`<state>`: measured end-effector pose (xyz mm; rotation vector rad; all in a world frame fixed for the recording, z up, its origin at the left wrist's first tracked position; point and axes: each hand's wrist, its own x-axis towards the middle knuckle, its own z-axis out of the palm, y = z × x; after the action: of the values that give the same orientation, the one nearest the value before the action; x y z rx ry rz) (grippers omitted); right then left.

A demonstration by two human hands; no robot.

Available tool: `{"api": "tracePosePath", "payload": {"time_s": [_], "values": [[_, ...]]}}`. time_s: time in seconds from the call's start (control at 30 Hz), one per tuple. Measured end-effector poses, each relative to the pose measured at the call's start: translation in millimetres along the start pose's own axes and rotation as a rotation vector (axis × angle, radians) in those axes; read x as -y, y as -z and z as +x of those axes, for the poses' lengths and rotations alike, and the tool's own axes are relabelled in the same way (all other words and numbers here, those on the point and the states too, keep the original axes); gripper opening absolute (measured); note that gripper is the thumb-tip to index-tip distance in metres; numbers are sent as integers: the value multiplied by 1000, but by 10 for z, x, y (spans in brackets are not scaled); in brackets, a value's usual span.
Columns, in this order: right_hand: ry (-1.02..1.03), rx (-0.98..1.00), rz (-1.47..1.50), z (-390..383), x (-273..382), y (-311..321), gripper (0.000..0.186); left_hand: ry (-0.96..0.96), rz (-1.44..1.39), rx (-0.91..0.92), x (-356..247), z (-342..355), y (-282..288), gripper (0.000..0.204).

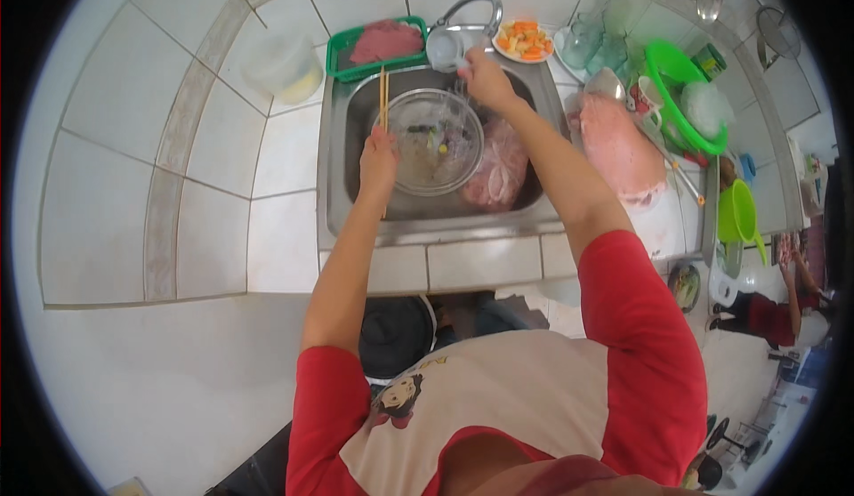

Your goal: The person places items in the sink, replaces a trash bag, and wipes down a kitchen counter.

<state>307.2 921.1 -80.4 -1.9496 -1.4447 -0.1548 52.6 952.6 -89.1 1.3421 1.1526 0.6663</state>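
Observation:
My left hand (381, 156) is closed around a pair of wooden chopsticks (384, 94), which point up past the left rim of a round, clear-looking bowl (421, 192). Cloudy liquid with small dark and yellow bits fills the bowl, standing in the steel sink (334, 202). With my right hand (487, 80) I grip a small translucent cup (445, 49) by its side, above the bowl's far edge and just under the curved faucet (480, 0). Raw meat (496, 171) lies in the sink, right of the bowl, partly behind my right forearm.
Behind the sink are a green tray (342, 67) of pink meat (387, 42) and a plate of cut vegetables (525, 42). A large meat slab (618, 145), a knife-like tool (680, 176) and a green basin (667, 60) occupy the right counter. A translucent tub (283, 73) stands left.

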Motion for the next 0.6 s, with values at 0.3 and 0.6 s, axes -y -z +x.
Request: {"api": "tracePosePath", "payload": {"time_s": [0.3, 0.6], "values": [[347, 204, -403, -37, -329, 447, 17, -226, 431, -94, 55, 351, -59, 26], [421, 184, -796, 777, -916, 166, 24, -124, 540, -208, 200, -359, 262, 20]]}}
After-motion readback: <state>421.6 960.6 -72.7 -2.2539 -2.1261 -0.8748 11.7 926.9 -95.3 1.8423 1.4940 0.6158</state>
